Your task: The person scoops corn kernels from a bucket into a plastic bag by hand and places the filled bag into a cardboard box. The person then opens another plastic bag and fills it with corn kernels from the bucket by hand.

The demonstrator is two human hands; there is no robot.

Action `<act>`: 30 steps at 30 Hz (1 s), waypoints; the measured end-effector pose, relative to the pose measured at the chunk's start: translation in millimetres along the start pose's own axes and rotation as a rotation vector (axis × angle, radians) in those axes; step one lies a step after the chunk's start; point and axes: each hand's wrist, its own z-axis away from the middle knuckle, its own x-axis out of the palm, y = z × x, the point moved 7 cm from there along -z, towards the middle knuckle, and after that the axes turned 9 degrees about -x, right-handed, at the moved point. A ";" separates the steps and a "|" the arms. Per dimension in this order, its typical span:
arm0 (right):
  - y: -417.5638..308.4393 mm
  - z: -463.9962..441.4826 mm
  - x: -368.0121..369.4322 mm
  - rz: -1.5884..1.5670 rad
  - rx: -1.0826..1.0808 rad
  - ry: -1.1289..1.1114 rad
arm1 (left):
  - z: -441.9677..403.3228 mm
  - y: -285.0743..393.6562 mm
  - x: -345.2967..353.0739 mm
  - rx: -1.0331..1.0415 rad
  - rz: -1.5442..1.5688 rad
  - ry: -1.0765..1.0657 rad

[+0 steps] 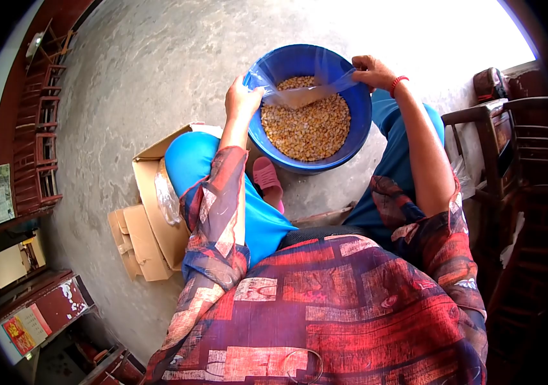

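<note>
A round blue tub [359,122] stands on the floor between my knees, partly filled with yellow kernels [306,128]. Across its upper half stretches a clear plastic bag [306,95], pulled wide between my two hands. At the tub's left rim, my left hand [243,99] pinches one side of the plastic. My right hand [374,72], with a red band at the wrist, has its fingers closed on the other side at the right rim. Some kernels show through the plastic.
An opened cardboard box [152,224] with clear plastic [167,192] lies beside my left leg. Wooden chairs [486,138] stand close on the right. More wooden chairs [43,135] line the left wall, and a pink shoe [266,176] is below the tub.
</note>
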 end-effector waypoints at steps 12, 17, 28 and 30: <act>-2.8 1.7 -2.5 0.077 0.033 0.100 | -1.2 0.1 0.9 0.040 -0.040 0.060; 5.0 -2.9 -0.8 0.116 -0.036 0.069 | -3.6 -4.5 3.6 0.008 -0.017 0.033; 0.3 0.4 0.8 0.124 0.032 0.039 | -5.0 -6.7 4.8 -0.010 0.007 -0.010; 2.6 -0.6 0.6 0.065 0.058 0.083 | -5.1 -6.4 5.0 -0.005 0.014 -0.014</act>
